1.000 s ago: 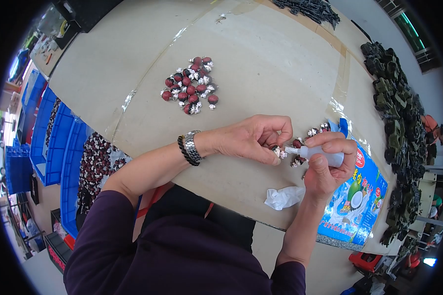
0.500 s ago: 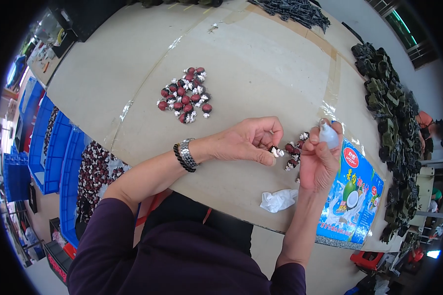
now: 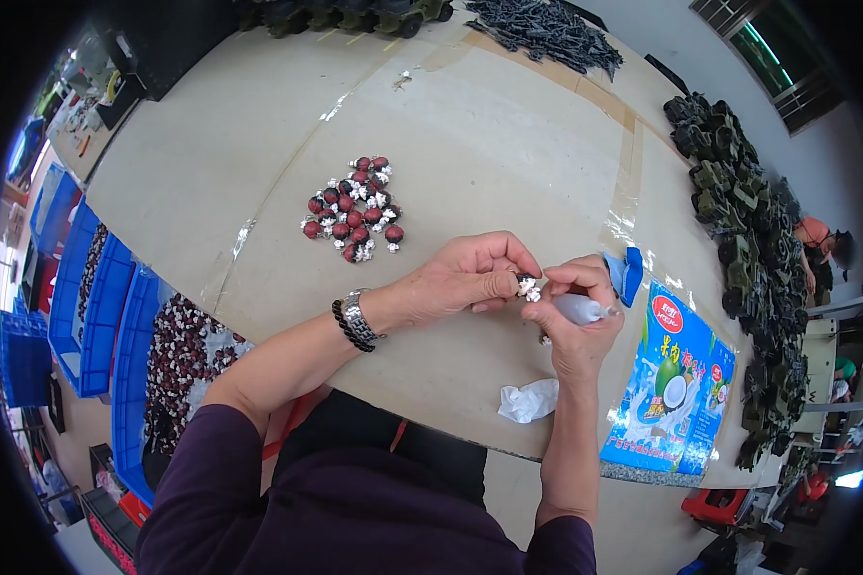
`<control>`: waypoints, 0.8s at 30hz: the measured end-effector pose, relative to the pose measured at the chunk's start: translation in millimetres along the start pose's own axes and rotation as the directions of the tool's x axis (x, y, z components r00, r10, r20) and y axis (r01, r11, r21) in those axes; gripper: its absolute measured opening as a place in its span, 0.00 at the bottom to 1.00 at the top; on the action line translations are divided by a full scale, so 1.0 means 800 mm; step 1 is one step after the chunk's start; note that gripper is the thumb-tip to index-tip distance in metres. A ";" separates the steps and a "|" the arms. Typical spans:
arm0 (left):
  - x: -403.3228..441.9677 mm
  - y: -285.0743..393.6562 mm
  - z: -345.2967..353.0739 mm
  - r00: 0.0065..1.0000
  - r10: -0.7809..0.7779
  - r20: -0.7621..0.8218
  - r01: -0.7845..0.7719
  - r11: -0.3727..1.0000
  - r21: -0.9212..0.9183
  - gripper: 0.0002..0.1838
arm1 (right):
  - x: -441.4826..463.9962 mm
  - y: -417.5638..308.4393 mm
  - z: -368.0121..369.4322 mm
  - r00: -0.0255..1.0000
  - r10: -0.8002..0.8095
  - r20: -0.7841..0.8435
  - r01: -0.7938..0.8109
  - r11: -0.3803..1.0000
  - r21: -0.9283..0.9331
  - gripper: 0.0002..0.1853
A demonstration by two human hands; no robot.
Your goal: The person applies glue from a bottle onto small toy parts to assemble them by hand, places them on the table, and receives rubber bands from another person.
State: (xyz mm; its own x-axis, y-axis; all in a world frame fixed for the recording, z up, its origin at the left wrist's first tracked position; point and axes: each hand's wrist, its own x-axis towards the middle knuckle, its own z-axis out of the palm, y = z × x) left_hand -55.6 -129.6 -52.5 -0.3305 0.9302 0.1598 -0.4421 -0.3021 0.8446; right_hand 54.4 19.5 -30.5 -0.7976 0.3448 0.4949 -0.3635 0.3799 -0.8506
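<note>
My left hand point(image 3: 460, 280) is closed, pinching a small figurine piece point(image 3: 528, 287) with a knobbly white part and a dark part. My right hand point(image 3: 577, 311) wraps round a small translucent squeeze bottle point(image 3: 582, 309), whose narrow tip points right, away from the piece. The right thumb and forefinger touch the white part of the piece. More such pieces are mostly hidden behind the right hand. A loose pile of dark red, black and white figurine pieces point(image 3: 355, 213) lies on the table to the left.
Crumpled white tissue point(image 3: 528, 401) lies near the table's front edge. A blue printed carton sheet point(image 3: 669, 379) is at right, a blue object point(image 3: 628, 275) above it. Green toy vehicles point(image 3: 738, 230) line the right side. Blue bins point(image 3: 129, 383) stand left; a person point(image 3: 819, 251) is far right.
My right hand has come left and down to the piece, and the bottle has tipped from upright to lying sideways. My left hand still grips the piece. The view has shifted slightly.
</note>
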 end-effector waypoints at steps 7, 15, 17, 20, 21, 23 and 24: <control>0.001 -0.004 -0.002 0.998 0.043 0.034 -0.042 0.998 -0.047 0.13 | -0.002 -0.005 0.006 1.000 0.007 0.024 -0.004 0.992 -0.125 0.19; -0.001 -0.005 -0.003 0.999 0.000 0.046 0.004 0.997 -0.077 0.13 | -0.003 -0.004 0.007 0.997 0.070 0.039 -0.067 0.995 -0.073 0.18; -0.001 -0.004 -0.003 0.999 0.001 0.051 0.003 0.997 -0.084 0.13 | -0.003 -0.004 0.008 0.997 0.075 0.035 -0.073 0.996 -0.059 0.17; 0.000 -0.005 -0.003 0.998 0.001 0.064 0.005 0.995 -0.097 0.12 | -0.003 -0.003 0.007 0.997 0.063 0.039 -0.061 0.997 -0.055 0.17; 0.000 -0.006 -0.004 0.998 0.002 0.064 0.004 0.995 -0.101 0.12 | -0.004 -0.003 0.007 0.998 0.046 0.047 -0.043 0.997 -0.065 0.17; -0.001 -0.006 -0.004 0.998 0.001 0.063 0.005 0.995 -0.104 0.11 | -0.004 -0.004 0.007 0.998 0.048 0.044 -0.045 0.997 -0.063 0.17; -0.001 -0.005 -0.004 0.998 0.002 0.064 0.005 0.995 -0.103 0.11 | -0.004 -0.004 0.007 0.998 0.049 0.044 -0.046 0.997 -0.062 0.17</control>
State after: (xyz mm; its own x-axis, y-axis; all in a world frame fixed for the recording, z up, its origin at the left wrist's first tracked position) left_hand -55.9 -129.6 -57.5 -0.2774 0.9410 0.1935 -0.5275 -0.3176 0.7880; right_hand 55.1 12.1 -30.0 -0.8348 0.3248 0.4446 -0.2959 0.4164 -0.8597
